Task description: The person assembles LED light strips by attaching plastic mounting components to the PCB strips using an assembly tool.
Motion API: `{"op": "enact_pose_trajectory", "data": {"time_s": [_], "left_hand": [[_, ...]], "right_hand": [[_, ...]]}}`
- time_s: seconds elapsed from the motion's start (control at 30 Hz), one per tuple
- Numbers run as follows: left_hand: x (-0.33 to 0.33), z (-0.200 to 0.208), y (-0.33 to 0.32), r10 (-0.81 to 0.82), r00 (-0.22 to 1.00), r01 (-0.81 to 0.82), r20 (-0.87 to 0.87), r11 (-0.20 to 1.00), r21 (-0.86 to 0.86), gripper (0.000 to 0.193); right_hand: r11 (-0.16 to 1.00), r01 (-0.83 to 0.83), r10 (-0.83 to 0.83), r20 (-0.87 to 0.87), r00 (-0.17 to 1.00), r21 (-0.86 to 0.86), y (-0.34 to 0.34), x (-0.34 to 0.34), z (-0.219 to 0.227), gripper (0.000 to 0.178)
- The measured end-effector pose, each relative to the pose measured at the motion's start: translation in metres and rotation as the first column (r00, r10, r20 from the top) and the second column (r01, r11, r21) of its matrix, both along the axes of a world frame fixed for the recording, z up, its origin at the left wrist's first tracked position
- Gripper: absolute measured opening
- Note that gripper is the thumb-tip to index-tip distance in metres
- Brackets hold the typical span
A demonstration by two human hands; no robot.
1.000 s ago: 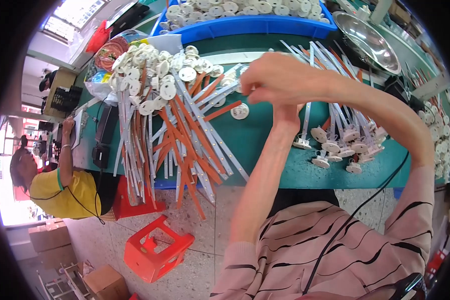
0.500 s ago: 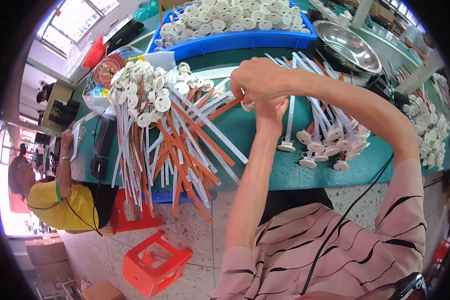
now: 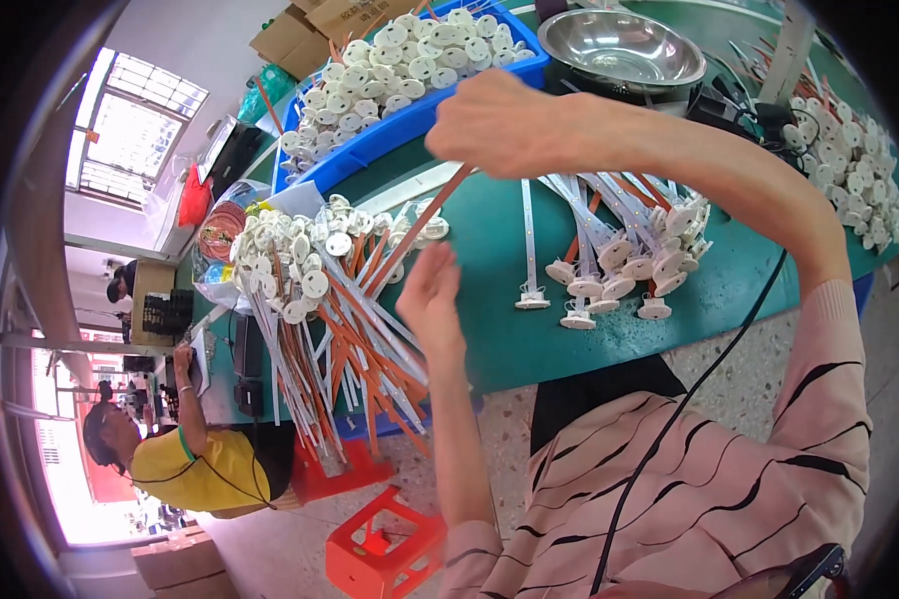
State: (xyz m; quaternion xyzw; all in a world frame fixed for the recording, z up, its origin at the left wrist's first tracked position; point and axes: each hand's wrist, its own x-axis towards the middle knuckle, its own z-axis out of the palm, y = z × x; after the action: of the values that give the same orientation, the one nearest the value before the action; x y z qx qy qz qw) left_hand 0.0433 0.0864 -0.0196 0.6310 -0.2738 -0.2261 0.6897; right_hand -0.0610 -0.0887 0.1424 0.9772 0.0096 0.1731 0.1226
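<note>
Pinching an orange strip (image 3: pixel 430 215) in the closed right hand (image 3: pixel 491 125); holding the left hand (image 3: pixel 433 299) half-curled at seven o'clock from there, unable to see whether gripping anything.

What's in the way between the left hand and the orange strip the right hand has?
Nothing that I can see. The left hand is close beside the orange strip, on its right, with a small gap showing between them.

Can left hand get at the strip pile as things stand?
Probably yes: the left hand looks empty, right beside the strip pile, no barrier visible between; only the orange strip at the right hand slants close by.
</note>
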Motion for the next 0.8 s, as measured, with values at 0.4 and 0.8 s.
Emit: {"op": "enact_pose_trajectory", "data": {"time_s": [0.4, 0.8], "left_hand": [[0.013, 0.029, 0.061, 0.017, 0.937, -0.164, -0.349, 0.903, -0.397, 0.045], [-0.039, 0.047, -0.094, -0.626, 0.776, 0.586, -0.072, 0.759, -0.283, 0.066]], "right_hand": [[0.423, -0.039, -0.113, 0.096, 0.989, 0.905, -0.047, -0.061, -0.017, 0.012], [0.042, -0.266, -0.079, 0.268, 0.960, 0.963, -0.046, -0.064, -0.045, 0.009]]}}
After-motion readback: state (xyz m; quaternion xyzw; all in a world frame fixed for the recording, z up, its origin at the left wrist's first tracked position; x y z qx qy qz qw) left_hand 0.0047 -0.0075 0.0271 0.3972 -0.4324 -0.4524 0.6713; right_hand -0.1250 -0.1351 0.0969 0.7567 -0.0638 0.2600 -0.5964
